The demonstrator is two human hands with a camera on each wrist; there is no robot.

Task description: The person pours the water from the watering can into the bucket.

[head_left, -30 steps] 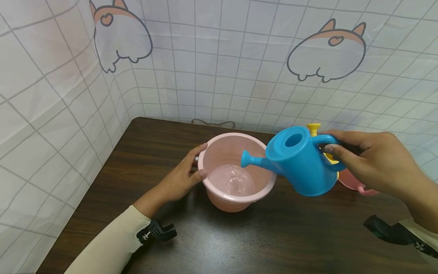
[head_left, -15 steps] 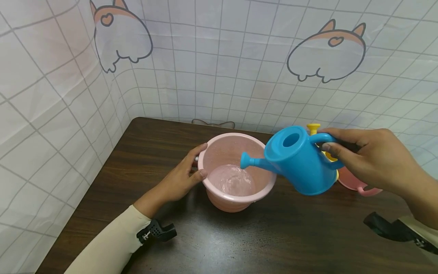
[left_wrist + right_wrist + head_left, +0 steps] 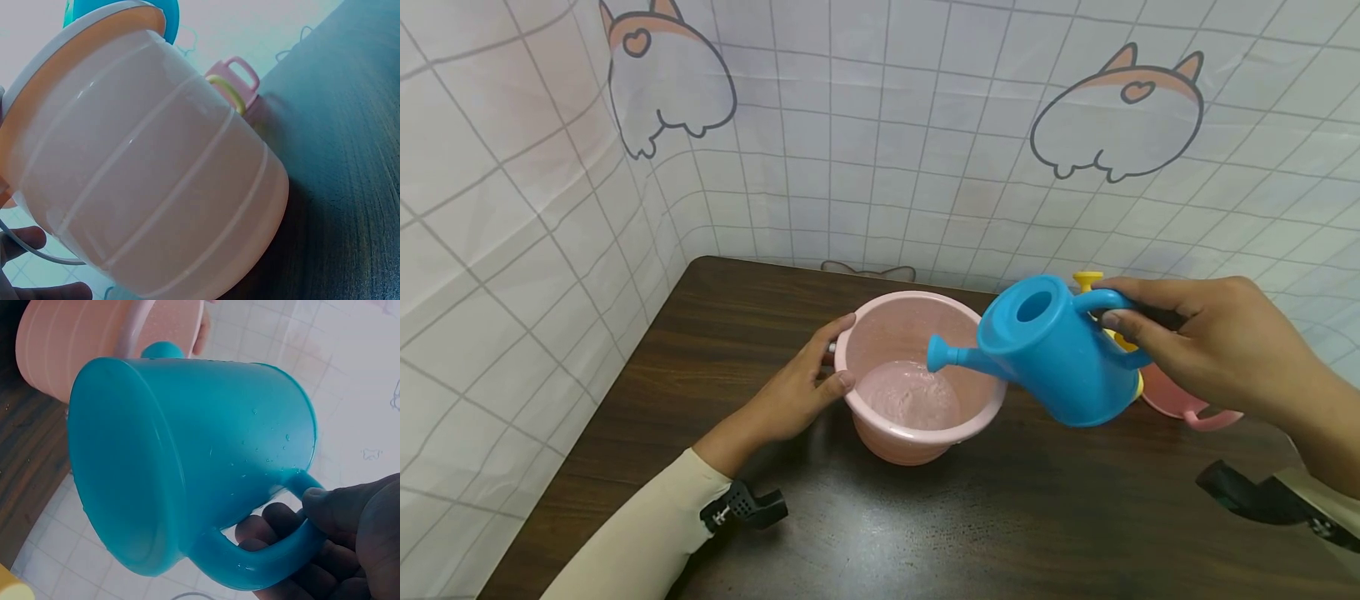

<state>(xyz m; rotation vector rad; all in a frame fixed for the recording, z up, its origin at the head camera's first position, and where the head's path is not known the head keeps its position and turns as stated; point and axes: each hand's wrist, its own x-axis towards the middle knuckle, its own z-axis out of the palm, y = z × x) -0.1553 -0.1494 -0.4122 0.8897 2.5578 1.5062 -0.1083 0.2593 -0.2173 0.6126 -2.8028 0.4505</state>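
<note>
Blue watering can edged slightly left, spout over pink bucket; right grip curled round can's handle, left grip holding bucket's left rim. Water inside rippled: pouring likely under way.

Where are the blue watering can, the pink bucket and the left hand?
Blue watering can [image 3: 1054, 360]: head view, on its body.
Pink bucket [image 3: 150, 162]: left wrist view, on its outer wall.
Left hand [image 3: 792, 400]: head view, on its back.
</note>
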